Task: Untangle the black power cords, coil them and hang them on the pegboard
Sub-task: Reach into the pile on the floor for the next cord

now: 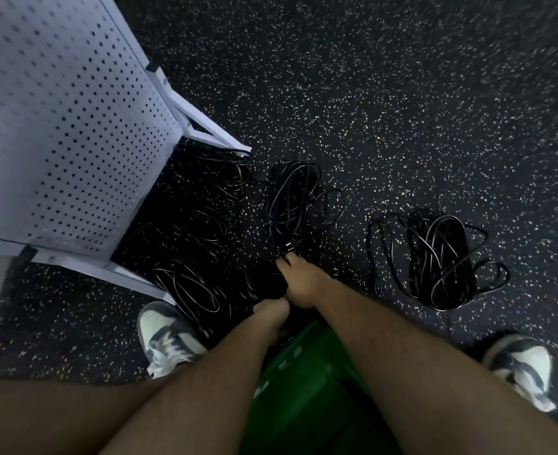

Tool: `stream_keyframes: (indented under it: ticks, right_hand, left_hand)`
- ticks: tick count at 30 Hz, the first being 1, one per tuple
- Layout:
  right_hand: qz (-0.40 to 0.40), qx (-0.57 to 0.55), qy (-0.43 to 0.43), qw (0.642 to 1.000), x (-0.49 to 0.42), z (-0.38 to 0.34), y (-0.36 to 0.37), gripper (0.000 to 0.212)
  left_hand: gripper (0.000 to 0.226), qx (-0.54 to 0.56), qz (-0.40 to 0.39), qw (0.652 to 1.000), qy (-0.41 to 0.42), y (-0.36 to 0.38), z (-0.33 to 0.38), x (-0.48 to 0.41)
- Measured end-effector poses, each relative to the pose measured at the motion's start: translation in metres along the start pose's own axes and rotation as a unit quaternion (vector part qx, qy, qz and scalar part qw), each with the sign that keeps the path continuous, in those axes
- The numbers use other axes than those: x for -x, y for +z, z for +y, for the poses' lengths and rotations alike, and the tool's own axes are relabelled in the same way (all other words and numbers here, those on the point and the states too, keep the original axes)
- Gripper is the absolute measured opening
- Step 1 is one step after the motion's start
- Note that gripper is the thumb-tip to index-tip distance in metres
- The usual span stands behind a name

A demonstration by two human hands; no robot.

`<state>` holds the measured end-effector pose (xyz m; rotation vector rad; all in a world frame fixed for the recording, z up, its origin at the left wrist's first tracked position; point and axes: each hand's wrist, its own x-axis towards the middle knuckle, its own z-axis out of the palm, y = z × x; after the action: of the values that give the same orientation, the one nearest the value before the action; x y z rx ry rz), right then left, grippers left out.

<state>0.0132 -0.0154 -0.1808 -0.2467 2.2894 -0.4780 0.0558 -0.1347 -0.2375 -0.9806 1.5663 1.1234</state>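
Working low over the floor (402,110), we find both hands at one dark cord bundle (264,280), probably to free it from its neighbours before coiling. The right hand (303,285) curls its fingers (285,261) round strands at the bundle's far edge. The left hand (271,315) is curled at the near edge, but we cannot tell what it holds. A far bundle (300,198) and a right bundle (435,261) lie apart. More cords sit in shadow under the pegboard (57,126), their tangles unreadable. The green container (303,389) is cut off.
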Motion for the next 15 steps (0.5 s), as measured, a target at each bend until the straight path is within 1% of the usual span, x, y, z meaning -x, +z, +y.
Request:
stream_keyframes:
  ticks: [2, 4, 6, 8, 9, 11, 13, 15]
  right_hand:
    - [0.021, 0.032, -0.008, 0.999, 0.005, 0.006, -0.002, 0.075]
    - [0.042, 0.058, -0.023, 0.997, 0.012, 0.011, -0.004, 0.07]
    - [0.076, 0.061, -0.034, 0.995, 0.021, 0.016, -0.005, 0.059]
    - [0.12, 0.059, -0.044, 0.99, 0.031, 0.02, -0.008, 0.046]
    - [0.135, 0.057, -0.043, 0.988, 0.037, 0.023, -0.01, 0.041]
    - [0.153, 0.05, -0.03, 0.986, 0.052, 0.032, -0.016, 0.039]
    - [0.174, 0.034, 0.003, 0.984, 0.074, 0.048, -0.022, 0.045]
    - [0.191, 0.013, 0.055, 0.98, 0.099, 0.072, -0.025, 0.045]
  left_hand:
    - [0.054, -0.128, 0.023, 0.991, 0.015, -0.004, 0.017, 0.035]
    - [0.06, -0.264, 0.045, 0.963, 0.037, -0.006, 0.03, 0.07]
    - [0.06, -0.409, 0.072, 0.908, 0.061, -0.007, 0.04, 0.091]
    - [0.05, -0.528, 0.121, 0.831, 0.129, -0.002, 0.052, 0.109]
    - [0.044, -0.545, 0.145, 0.805, 0.182, 0.004, 0.058, 0.115]
    - [0.036, -0.559, 0.157, 0.767, 0.273, 0.02, 0.069, 0.12]
    - [0.037, -0.591, 0.147, 0.72, 0.332, 0.043, 0.077, 0.118]
    - [0.039, -0.614, 0.127, 0.684, 0.374, 0.072, 0.083, 0.117]
